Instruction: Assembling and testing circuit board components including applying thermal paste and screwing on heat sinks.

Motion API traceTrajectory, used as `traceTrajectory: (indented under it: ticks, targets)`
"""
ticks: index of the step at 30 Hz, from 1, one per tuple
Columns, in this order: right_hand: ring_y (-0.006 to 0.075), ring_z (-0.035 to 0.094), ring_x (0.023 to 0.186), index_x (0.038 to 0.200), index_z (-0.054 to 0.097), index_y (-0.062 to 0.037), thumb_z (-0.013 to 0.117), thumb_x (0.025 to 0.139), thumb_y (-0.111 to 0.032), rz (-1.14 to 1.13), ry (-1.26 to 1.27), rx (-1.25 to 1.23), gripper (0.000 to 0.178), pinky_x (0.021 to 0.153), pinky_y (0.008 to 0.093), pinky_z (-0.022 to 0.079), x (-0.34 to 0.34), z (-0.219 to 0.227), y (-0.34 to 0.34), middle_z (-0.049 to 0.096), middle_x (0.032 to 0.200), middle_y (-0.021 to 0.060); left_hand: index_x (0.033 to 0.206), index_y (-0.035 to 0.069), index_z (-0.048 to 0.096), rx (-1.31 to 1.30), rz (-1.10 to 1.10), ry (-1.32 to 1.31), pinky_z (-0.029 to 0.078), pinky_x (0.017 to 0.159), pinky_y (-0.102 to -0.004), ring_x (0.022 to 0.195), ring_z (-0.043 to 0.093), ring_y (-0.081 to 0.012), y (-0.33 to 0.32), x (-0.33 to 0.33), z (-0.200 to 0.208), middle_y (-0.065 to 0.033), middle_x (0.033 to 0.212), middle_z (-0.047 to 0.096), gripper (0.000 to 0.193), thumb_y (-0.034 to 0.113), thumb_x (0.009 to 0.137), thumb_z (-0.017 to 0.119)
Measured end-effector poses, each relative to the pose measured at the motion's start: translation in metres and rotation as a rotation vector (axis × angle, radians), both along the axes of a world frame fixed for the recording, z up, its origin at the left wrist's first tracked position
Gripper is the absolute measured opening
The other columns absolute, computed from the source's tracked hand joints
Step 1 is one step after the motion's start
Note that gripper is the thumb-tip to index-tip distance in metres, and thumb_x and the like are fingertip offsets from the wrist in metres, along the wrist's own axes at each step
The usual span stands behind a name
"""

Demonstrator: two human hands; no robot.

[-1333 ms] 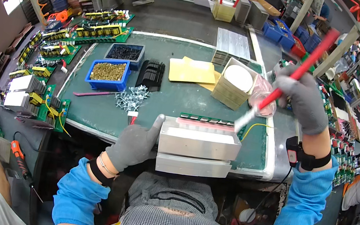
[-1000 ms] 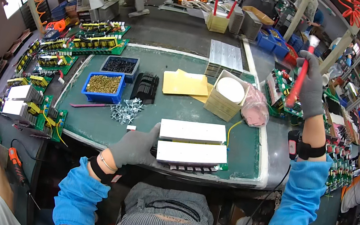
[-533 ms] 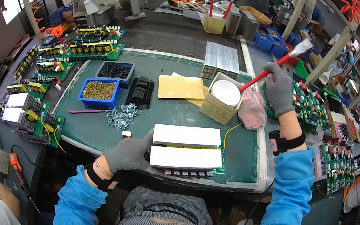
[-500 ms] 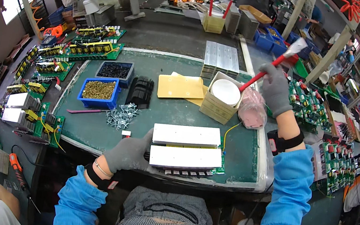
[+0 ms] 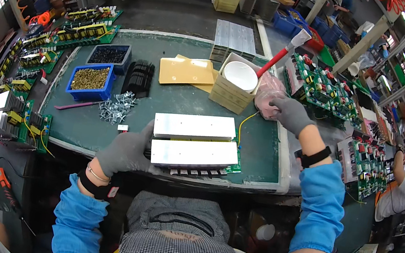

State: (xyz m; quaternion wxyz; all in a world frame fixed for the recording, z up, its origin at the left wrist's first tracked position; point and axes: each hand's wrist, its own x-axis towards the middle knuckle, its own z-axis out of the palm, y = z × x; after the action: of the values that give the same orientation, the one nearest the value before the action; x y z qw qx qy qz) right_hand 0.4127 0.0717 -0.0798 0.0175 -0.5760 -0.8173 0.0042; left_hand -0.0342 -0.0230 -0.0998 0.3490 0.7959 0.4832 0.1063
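Note:
A circuit board with two silver heat sinks (image 5: 197,126) lies at the near edge of the green mat. My left hand (image 5: 126,151), gray-gloved, grips its left end; the fingertips are partly hidden behind it. A yellow wire (image 5: 241,129) rises from the board's right side. My gloved right hand (image 5: 293,115) is at a clear bag of pink pieces (image 5: 271,91), fingers bent together on it; what lies under the fingertips is hidden. Left of the bag, a cardboard box (image 5: 229,94) holds a white tub (image 5: 241,76) and a red-handled brush (image 5: 273,63), its pale bristles upward.
Loose screws (image 5: 117,107) lie left of the board. Near them are a blue bin of brass-coloured parts (image 5: 88,94), a bin of black parts (image 5: 110,56) and black strips (image 5: 139,77). Yellow sheets (image 5: 185,71) lie behind. Circuit boards (image 5: 321,87) stand at right; a person (image 5: 404,187) is beyond.
My right hand has let go of the red-handled brush, now standing in the box, and has moved down to the pink bag. My left hand stays on the board. The whole view has shifted.

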Motion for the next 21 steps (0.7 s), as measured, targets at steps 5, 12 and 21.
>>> traceTrajectory:
  ticks: [5, 12, 21]
  targets:
    - [0.0308, 0.065, 0.101, 0.109, 0.067, -0.0099, 0.058, 0.085, -0.022, -0.174, -0.177, -0.072, 0.028, 0.086, 0.0399, 0.051, -0.029, -0.013, 0.016, 0.066, 0.112, 0.0127, 0.151, 0.006, 0.018, -0.052, 0.019, -0.004, 0.050, 0.090, -0.0389, 0.106, 0.064, -0.0382, -0.002, 0.004, 0.008, -0.0237, 0.109, 0.066, 0.119, 0.036, 0.059, 0.088]
    - [0.0330, 0.067, 0.090, 0.094, 0.072, -0.0113, 0.059, 0.085, -0.023, -0.144, -0.102, -0.046, 0.020, 0.082, 0.0401, 0.052, -0.021, -0.010, 0.019, 0.070, 0.092, 0.0145, 0.150, 0.005, 0.019, -0.018, 0.018, 0.068, 0.051, 0.087, -0.0391, 0.103, 0.064, -0.0392, -0.001, 0.000, -0.002, -0.0232, 0.108, 0.067, 0.122, 0.039, 0.056, 0.089]
    - [0.0189, 0.065, 0.068, 0.091, 0.069, -0.0032, 0.060, 0.080, -0.009, -0.231, 0.592, -0.048, 0.016, 0.065, 0.0311, 0.052, 0.014, 0.019, 0.002, 0.067, 0.076, 0.0112, 0.150, 0.006, 0.018, -0.028, 0.030, -0.010, 0.050, 0.087, -0.0389, 0.105, 0.064, -0.0377, -0.004, 0.001, 0.003, -0.0212, 0.107, 0.068, 0.119, 0.030, 0.058, 0.088]
